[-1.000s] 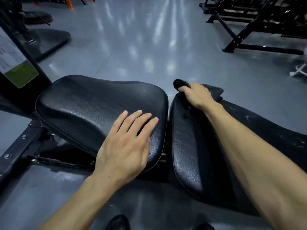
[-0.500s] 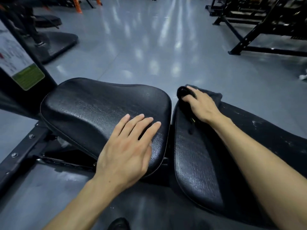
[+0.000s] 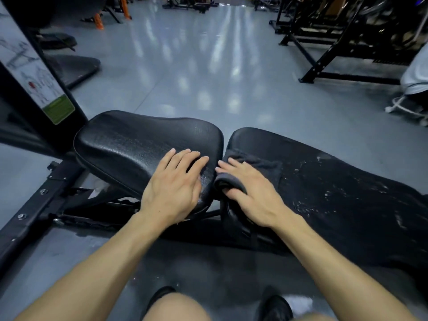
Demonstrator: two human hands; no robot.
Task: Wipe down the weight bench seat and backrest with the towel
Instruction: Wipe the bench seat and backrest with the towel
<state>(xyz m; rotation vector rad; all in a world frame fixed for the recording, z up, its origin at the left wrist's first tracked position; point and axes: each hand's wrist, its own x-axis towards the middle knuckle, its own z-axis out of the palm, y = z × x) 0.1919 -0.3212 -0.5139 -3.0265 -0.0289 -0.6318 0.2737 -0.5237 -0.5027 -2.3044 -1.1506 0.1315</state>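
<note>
On bench: 1 seat [image 3: 139, 144] | 1 backrest [image 3: 335, 193] | left hand [image 3: 171, 193] fingers flat | right hand [image 3: 252, 195] fingers gripping 1 towel [image 3: 259, 165]

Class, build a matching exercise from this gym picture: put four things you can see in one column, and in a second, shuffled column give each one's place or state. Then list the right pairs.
Things
1. left hand
2. right hand
3. backrest
4. sticker

Places or states
A. green, low on the black upright at the left
B. lies flat with straight fingers on the seat
C. flecked with white marks to the right of the towel
D. presses down on the dark towel, thumb curled under its rolled edge

Pairs: 1-B, 2-D, 3-C, 4-A
</note>
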